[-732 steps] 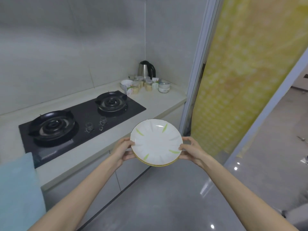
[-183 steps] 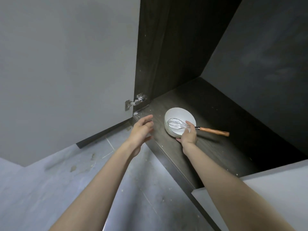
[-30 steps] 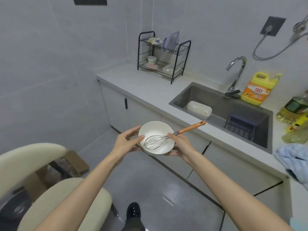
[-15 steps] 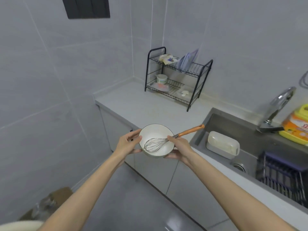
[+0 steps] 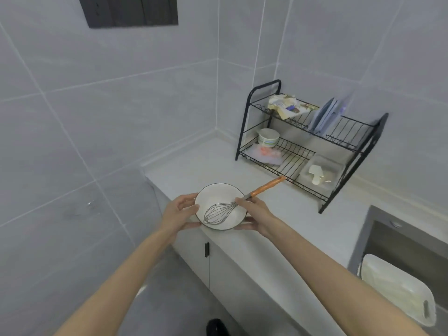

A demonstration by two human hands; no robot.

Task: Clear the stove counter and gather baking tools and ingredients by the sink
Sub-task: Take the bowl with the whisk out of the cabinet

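Carrying a white bowl (image 5: 218,195) over the near left end of the worktop (image 5: 303,214), close to its edge; cannot tell whether touching the surface or just above it. Inside, a wire whisk (image 5: 217,213), with the orange handle sticking out over the far right rim toward the dish rack (image 5: 291,156). Clamped on the bowl from the left with the left grip (image 5: 178,212), thumb on the rim and fingers below. Clamped on it from the right with the right grip (image 5: 257,214), thumb pressing the neck of the whisk against the rim.

Probably about to set down here, left of the sink (image 5: 400,241). Risk of tipping, if put too near the edge above the cabinet door (image 5: 189,243). Risk also of the whisk levering out after releasing the thumb, because of the long handle outside the bowl.

Around, on the rack: a paper cup (image 5: 268,137), upright plates (image 5: 324,116), a packet (image 5: 283,105). At the right, in the sink, a white container (image 5: 397,294). In the way of a deeper placement: only the lower shelf of the rack, near the handle tip.
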